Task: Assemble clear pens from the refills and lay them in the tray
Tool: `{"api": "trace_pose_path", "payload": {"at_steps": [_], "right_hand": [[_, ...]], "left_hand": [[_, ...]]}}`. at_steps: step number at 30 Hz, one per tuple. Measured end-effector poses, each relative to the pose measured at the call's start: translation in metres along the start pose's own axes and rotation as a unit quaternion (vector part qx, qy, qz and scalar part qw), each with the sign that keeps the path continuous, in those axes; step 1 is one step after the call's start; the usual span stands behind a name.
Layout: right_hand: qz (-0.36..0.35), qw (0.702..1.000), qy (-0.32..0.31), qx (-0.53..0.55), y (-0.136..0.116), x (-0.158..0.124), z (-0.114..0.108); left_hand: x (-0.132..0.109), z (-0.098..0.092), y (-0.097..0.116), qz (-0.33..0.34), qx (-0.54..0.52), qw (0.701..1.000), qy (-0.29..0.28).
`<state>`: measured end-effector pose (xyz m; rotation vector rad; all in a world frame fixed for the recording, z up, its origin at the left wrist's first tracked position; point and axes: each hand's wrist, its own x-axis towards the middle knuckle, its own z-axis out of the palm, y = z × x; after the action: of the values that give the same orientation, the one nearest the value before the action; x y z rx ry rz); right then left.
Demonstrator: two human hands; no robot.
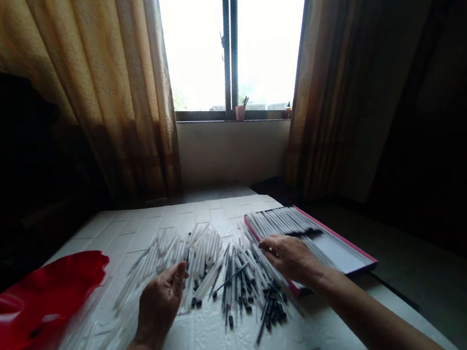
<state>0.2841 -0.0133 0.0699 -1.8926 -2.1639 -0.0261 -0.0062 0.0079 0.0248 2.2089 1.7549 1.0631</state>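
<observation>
My left hand [163, 296] is closed, thumb against curled fingers, just above the left part of a loose pile of thin clear pens [202, 250]. Whatever it pinches blends into the pens behind it. Over the left edge of a shallow red-rimmed box [357, 259], my right hand [288, 253] has its fingers bent together; what lies in them is hidden. Inside the box, clear pens [273, 221] lie side by side in a row. Between my hands are dark-filled pens [240, 276] with black caps, fanned out towards me.
At the left of the white brick-patterned table [212, 348] is a red wavy-edged bowl [55, 287]. More clear sticks [84, 346] lie beside it, blurred. A pink cup [240, 113] holding sticks stands on the windowsill, between curtains [122, 98].
</observation>
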Motion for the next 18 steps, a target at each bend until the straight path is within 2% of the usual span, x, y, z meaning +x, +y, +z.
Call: {"api": "trace_pose_path", "payload": {"at_steps": [3, 7, 11, 18], "right_hand": [[0.002, 1.0, -0.023, -0.016, -0.01, 0.021, 0.011], [-0.011, 0.998, -0.064, -0.018, -0.01, 0.035, 0.025], [-0.021, 0.996, -0.088, 0.0, -0.007, 0.038, 0.036], [0.008, 0.995, -0.094, 0.045, -0.005, 0.033, 0.054]], "left_hand": [[0.0, 0.003, -0.002, -0.002, -0.02, 1.0, 0.004], [-0.003, 0.009, -0.003, 0.002, -0.04, 0.999, 0.01], [-0.007, 0.013, -0.002, -0.011, -0.076, 0.997, 0.021], [-0.012, 0.018, 0.0, -0.039, -0.147, 0.988, 0.028]]}}
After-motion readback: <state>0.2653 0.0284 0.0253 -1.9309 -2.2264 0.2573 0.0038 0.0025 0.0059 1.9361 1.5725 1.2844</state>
